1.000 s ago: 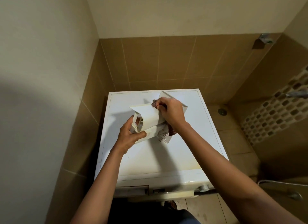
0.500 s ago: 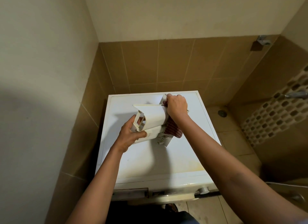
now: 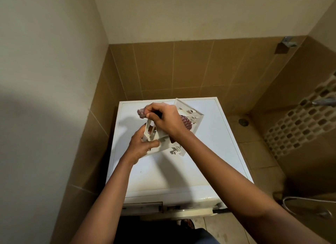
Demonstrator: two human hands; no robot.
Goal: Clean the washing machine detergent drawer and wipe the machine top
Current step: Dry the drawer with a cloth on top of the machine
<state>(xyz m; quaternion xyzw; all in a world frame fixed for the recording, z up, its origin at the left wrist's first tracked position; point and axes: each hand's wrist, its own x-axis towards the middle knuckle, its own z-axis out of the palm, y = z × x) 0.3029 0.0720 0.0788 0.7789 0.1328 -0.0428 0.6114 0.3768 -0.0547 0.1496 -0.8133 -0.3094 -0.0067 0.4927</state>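
Step in hand: the first half of the task, cleaning the drawer. Judging by the layout, wiping the top comes afterwards.
Detergent drawer: the detergent drawer is out of the machine and held tilted just above the back half of the machine top. Its wide front panel points towards the far right corner. Whether a lower corner rests on the top cannot be told.
Left hand: the left hand steadies the near end of the drawer, its grip clamped on the plastic frame, with the thumb across the outer wall and the fingers behind.
Right hand: the right hand is over the drawer, its grip closed tight around the cloth.
Cloth: the cloth is reddish and striped. One wad sticks out past the knuckles at the left and the rest trails down into the drawer under the wrist.
Drawer slot: the drawer slot gapes dark in the machine's front, at the left.
Next move: probably working the wad into the compartments and corners. This calls for firm counter-pressure from the left hand and for turning the drawer to reach hidden walls.
Risk: the small clips on the drawer's underside look thin, so hard twisting could stress them.
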